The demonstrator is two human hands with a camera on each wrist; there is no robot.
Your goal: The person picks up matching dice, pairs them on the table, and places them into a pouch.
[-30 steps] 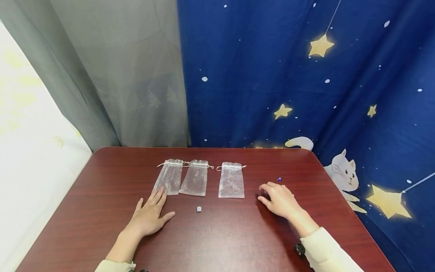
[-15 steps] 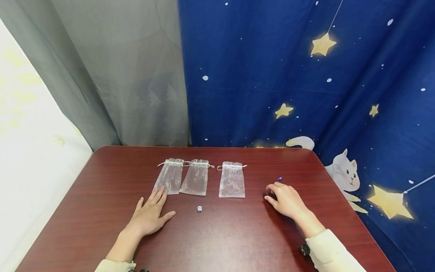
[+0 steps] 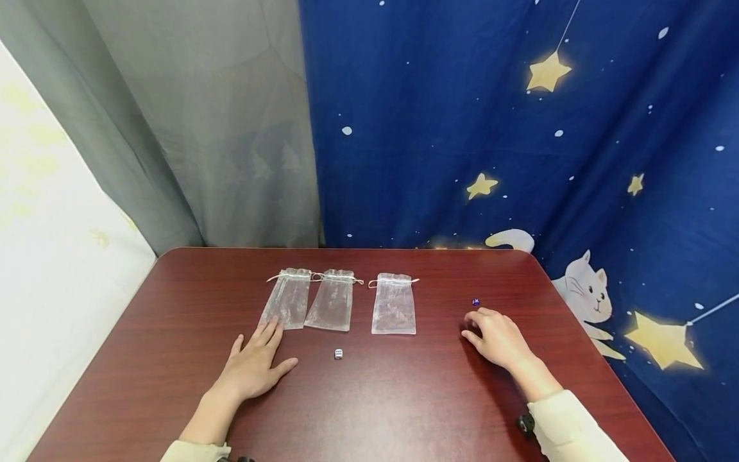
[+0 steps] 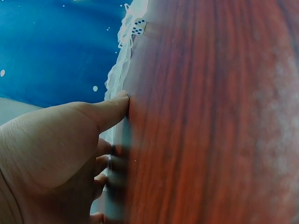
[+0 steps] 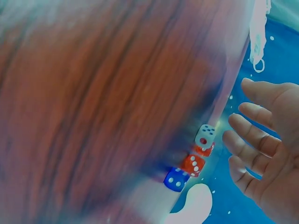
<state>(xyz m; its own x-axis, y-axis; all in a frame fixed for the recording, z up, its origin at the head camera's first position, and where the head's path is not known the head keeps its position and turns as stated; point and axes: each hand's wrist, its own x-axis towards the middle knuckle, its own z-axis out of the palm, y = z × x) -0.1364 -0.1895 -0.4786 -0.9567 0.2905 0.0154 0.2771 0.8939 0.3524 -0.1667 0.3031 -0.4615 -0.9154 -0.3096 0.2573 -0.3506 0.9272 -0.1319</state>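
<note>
My left hand (image 3: 251, 371) lies flat with fingers spread, fingertips at the lower edge of the left sheer drawstring pouch (image 3: 288, 298). Beyond its thumb is a white die (image 3: 338, 353) with dark pips. Two more pouches lie alongside, a middle pouch (image 3: 331, 301) and a right pouch (image 3: 394, 305). My right hand (image 3: 500, 338) hovers at the right, fingers loosely bent and holding nothing. A blue die (image 3: 476, 301) sits just past its fingertips. In the right wrist view, a white die (image 5: 205, 136), a red die (image 5: 193, 164) and another red one stand close by; the hand hides these in the head view.
The brown wooden table (image 3: 369, 410) has rounded far corners. Behind it hang a grey curtain (image 3: 231, 128) and a blue star-patterned curtain (image 3: 416, 128). A white panel (image 3: 58, 256) borders the left side.
My right hand has moved to the right, away from the right pouch and closer below the blue die. The left hand, pouches and central white die have stayed in place.
</note>
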